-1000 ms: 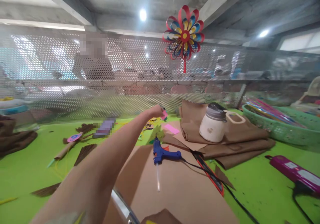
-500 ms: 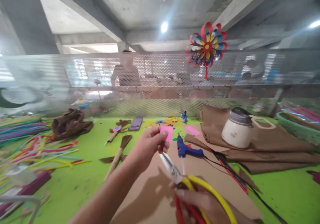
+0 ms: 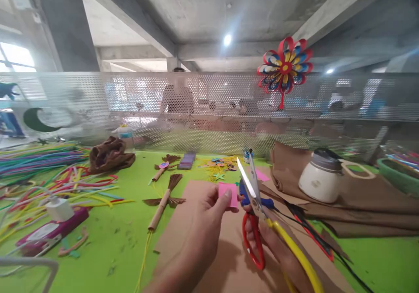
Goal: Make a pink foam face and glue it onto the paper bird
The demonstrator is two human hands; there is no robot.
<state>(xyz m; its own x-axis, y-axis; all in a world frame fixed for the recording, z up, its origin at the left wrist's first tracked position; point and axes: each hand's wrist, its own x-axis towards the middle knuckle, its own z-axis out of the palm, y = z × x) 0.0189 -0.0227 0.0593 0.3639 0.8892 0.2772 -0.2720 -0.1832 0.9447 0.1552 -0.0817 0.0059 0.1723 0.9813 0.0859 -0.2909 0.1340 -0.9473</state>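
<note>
Between the thumb and fingers of my left hand (image 3: 209, 216) is a small square of pink paper (image 3: 228, 195). My right hand (image 3: 275, 240) grips scissors (image 3: 257, 212) with one red and one yellow handle. Their blades point up and stand slightly apart, just right of the pink paper and not touching it. Behind the scissors lies a blue glue gun (image 3: 266, 203), partly hidden by the blades. Under both hands is a brown cardboard sheet (image 3: 183, 197). Another pink piece of paper (image 3: 262, 174) lies beyond the glue gun.
Left of the cardboard lies a rolled-paper figure (image 3: 161, 210) with yellow strings; a smaller one (image 3: 162, 169) is behind it. Colourful pipe cleaners (image 3: 75, 184) and a purple power strip (image 3: 52, 232) are at left. A white jug (image 3: 319, 177) stands on brown paper (image 3: 366, 201) at right.
The scissors have swung from pointing up-left to upright, and their blades have parted. My left hand with the pink paper is lower and further right in view. The camera has shifted left.
</note>
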